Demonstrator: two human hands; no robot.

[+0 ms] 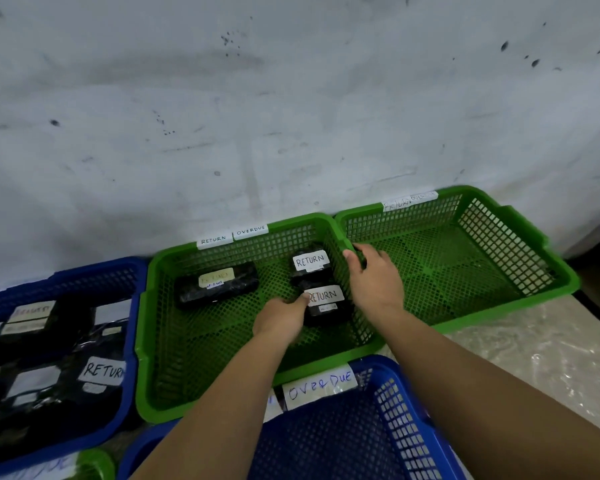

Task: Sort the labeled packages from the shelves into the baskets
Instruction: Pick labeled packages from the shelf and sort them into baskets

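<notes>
A green basket (pixel 160 341) tagged RETURN and OVERDUE holds three black packages. One package (pixel 219 285) with a faded label lies at its left. Another (pixel 310 268) labelled RETURN lies at the back right. In front of it a third RETURN package (pixel 328 306) lies on the basket floor, and my left hand (pixel 281 318) touches its left edge with the thumb at the label. My right hand (pixel 374 275) rests over the basket's right rim, fingers curled on the wall between this basket and the green basket (pixel 465 258) to the right, which holds nothing.
A blue basket (pixel 129 323) at the left holds several black packages, one labelled RETURN (pixel 103 370). A blue basket (pixel 388 403) tagged OVERDUE sits nearest me under my forearms. A grey wall stands right behind the baskets. Pale floor shows at the right.
</notes>
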